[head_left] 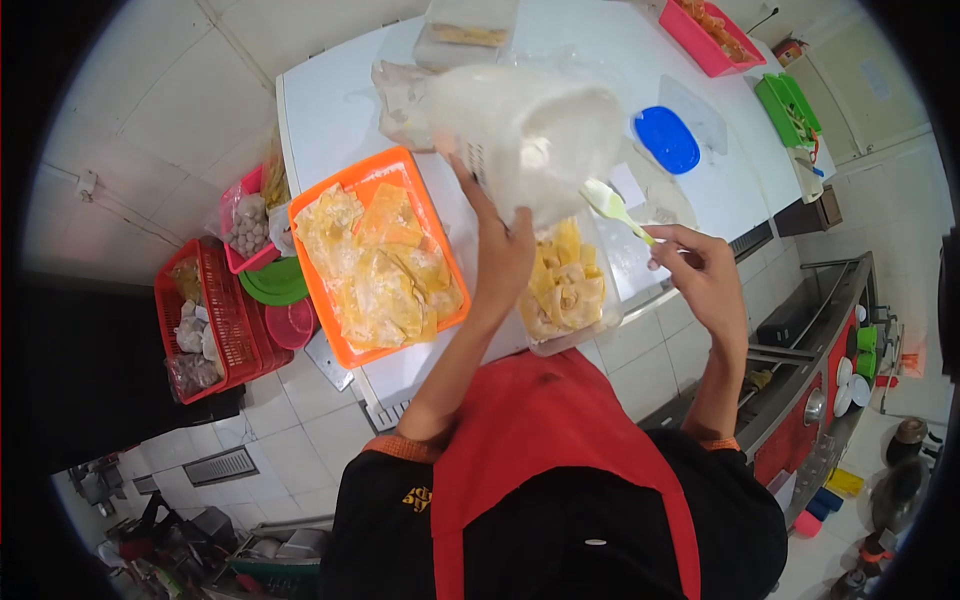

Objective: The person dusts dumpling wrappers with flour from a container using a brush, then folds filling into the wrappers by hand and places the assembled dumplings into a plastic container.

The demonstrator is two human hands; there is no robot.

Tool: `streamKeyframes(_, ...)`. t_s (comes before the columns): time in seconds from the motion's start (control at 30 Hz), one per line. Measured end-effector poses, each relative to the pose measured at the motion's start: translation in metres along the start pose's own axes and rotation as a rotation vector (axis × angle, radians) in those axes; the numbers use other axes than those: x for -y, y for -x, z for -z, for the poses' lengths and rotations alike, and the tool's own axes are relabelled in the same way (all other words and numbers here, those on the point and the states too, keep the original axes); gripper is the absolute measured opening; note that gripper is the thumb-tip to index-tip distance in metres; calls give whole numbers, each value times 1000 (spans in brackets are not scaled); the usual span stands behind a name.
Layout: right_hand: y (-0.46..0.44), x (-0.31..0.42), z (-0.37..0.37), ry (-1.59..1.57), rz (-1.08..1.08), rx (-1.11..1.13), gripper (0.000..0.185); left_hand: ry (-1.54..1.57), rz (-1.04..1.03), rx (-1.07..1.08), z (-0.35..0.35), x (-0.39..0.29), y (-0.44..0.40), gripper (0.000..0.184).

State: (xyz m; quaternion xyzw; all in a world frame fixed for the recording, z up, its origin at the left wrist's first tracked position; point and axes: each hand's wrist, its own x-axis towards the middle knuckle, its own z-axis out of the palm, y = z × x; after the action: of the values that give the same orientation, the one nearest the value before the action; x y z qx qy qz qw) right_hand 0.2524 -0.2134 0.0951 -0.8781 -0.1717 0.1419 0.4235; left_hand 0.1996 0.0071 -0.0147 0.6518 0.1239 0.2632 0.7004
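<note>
My left hand grips a large whitish plastic container, tilted above the table, its opening facing right. Some white stuff shows inside it. In my right hand is a pale green spoon, its bowl close to the container's lower right edge. Below the container stands a clear box with folded yellow dough pieces. To the left an orange tray holds floury yellow dough pieces.
A blue lid lies on the white table. Pink and green baskets stand at the back right. Red baskets and a green lid are left of the table. A stove counter is at right.
</note>
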Motion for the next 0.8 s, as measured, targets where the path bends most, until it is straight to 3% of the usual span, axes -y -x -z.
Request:
streamKeyframes(0.07,13,-22,3,11,-61,32,29,-13,42,-21,8,-9,-1,88)
streamKeyframes(0.13,15,-39,-1,258,6,145,29,49,60,-127,11,-22,-8,89)
streamKeyframes(0.17,22,-42,-7,354,-119,186,28,15,76,-148,14,-25,-10,88)
streamKeyframes(0.3,28,-69,-44,571,-103,267,27,19,134,-156,19,-22,-13,86)
streamKeyframes(0.8,-49,-45,-80,652,76,97,28,-3,161,-109,21,2,-21,84)
